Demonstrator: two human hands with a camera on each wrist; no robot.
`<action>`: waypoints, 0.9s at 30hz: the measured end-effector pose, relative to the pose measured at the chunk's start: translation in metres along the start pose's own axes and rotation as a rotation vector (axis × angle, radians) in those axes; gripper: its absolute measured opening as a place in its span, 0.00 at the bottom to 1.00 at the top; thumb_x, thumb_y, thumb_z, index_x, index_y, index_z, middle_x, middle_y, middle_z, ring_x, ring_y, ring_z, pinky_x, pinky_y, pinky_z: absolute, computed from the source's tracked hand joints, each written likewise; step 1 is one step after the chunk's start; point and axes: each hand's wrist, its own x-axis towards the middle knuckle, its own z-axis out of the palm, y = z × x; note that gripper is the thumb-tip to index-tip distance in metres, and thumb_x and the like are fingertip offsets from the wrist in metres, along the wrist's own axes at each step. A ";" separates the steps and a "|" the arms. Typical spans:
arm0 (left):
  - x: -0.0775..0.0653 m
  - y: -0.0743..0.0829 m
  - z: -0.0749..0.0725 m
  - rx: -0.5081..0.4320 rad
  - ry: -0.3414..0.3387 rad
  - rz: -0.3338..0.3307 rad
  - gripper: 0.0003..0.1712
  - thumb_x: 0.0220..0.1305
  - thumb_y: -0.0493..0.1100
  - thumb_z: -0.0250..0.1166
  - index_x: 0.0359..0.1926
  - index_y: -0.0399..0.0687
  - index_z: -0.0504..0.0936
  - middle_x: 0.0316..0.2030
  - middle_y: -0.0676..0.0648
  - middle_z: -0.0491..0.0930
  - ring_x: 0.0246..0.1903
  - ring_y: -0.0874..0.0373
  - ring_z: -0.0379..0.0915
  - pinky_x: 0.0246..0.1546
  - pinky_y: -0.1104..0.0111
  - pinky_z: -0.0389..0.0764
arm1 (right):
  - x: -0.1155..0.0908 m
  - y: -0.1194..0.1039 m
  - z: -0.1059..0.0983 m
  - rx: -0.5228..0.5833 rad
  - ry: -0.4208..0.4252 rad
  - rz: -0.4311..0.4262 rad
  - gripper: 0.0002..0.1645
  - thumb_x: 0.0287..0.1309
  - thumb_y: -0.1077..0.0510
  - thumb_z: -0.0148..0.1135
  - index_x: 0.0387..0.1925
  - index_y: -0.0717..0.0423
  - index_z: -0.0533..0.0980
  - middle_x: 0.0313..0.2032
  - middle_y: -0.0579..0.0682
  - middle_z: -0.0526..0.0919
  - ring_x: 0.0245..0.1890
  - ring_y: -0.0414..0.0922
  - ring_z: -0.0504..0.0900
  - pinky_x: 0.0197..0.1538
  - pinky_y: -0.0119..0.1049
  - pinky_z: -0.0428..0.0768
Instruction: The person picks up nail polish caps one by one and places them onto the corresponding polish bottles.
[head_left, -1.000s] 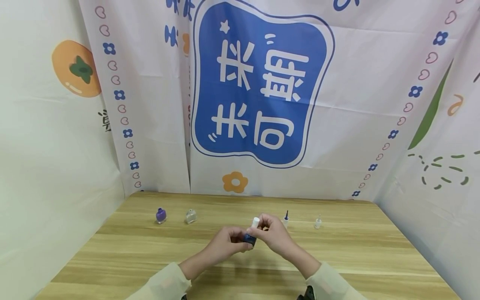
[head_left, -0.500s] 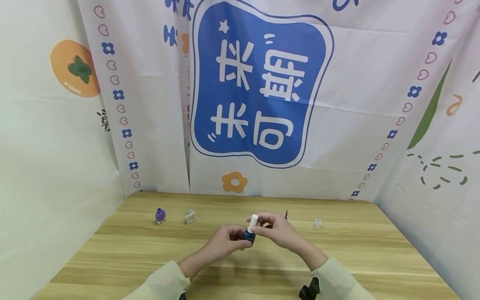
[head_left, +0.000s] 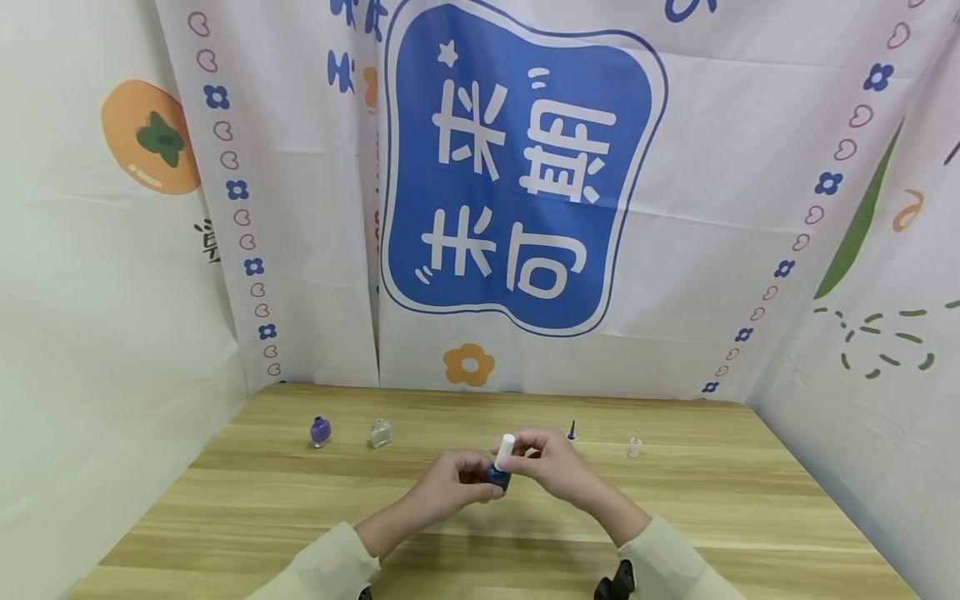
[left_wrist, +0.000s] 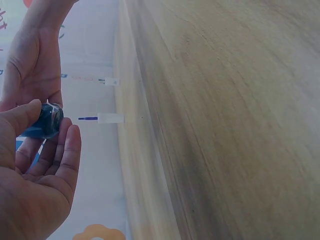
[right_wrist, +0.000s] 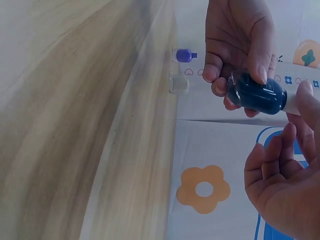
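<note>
Between my two hands, above the table, is a dark blue nail polish bottle (head_left: 498, 478) with a white cap (head_left: 506, 448) on its neck, leaning slightly right. My left hand (head_left: 454, 485) holds the glass body (right_wrist: 255, 95) between thumb and fingers. With thumb and index finger, my right hand (head_left: 553, 468) pinches the cap, whose lower part (right_wrist: 291, 103) shows in the right wrist view. The other right fingers are bent and free of the bottle. In the left wrist view the bottle's base (left_wrist: 50, 121) faces the camera and the cap is hidden.
Uncapped purple (head_left: 320, 432) and clear (head_left: 380, 433) polish bottles stand back left. Back right, two white caps stand brush-up: one with a dark blue-purple brush (head_left: 572, 432), partly behind my right hand, and a pale one (head_left: 634, 447). A printed cloth (head_left: 675, 350) hangs behind the table (head_left: 712, 483).
My right hand shifted a little on the cap, rising and then dipping slightly, its fingers settling differently. The bottle and my left hand stayed nearly in place.
</note>
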 end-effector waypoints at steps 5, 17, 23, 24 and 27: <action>0.000 -0.003 0.000 0.019 0.010 -0.004 0.10 0.60 0.38 0.69 0.41 0.37 0.84 0.33 0.48 0.82 0.31 0.58 0.75 0.32 0.67 0.81 | 0.000 0.000 0.006 0.012 0.047 0.033 0.06 0.60 0.60 0.66 0.36 0.59 0.80 0.28 0.47 0.77 0.30 0.42 0.72 0.31 0.31 0.72; -0.001 -0.004 0.002 0.043 0.039 -0.011 0.10 0.60 0.39 0.70 0.40 0.37 0.84 0.33 0.48 0.82 0.32 0.57 0.76 0.34 0.65 0.82 | -0.009 -0.033 0.014 -0.007 0.082 0.035 0.12 0.60 0.61 0.66 0.27 0.60 0.72 0.26 0.47 0.74 0.25 0.40 0.68 0.25 0.28 0.66; -0.001 -0.002 0.002 0.034 0.043 -0.022 0.10 0.61 0.39 0.69 0.41 0.37 0.84 0.33 0.48 0.82 0.32 0.57 0.75 0.34 0.64 0.81 | -0.001 -0.007 0.012 -0.024 0.079 0.028 0.10 0.60 0.59 0.66 0.29 0.59 0.73 0.26 0.47 0.75 0.25 0.40 0.69 0.25 0.28 0.67; -0.001 -0.001 0.001 0.032 0.042 -0.024 0.11 0.61 0.40 0.69 0.42 0.37 0.84 0.33 0.48 0.82 0.32 0.57 0.75 0.34 0.62 0.81 | 0.000 -0.002 0.011 -0.020 0.073 0.026 0.10 0.61 0.59 0.66 0.30 0.59 0.74 0.26 0.47 0.75 0.25 0.40 0.69 0.26 0.29 0.68; 0.000 0.000 0.000 0.031 0.044 -0.034 0.12 0.61 0.41 0.69 0.43 0.38 0.84 0.33 0.49 0.81 0.32 0.58 0.75 0.34 0.61 0.81 | 0.001 0.003 0.005 -0.009 0.035 0.020 0.09 0.62 0.56 0.66 0.34 0.58 0.76 0.29 0.47 0.76 0.28 0.41 0.72 0.29 0.31 0.72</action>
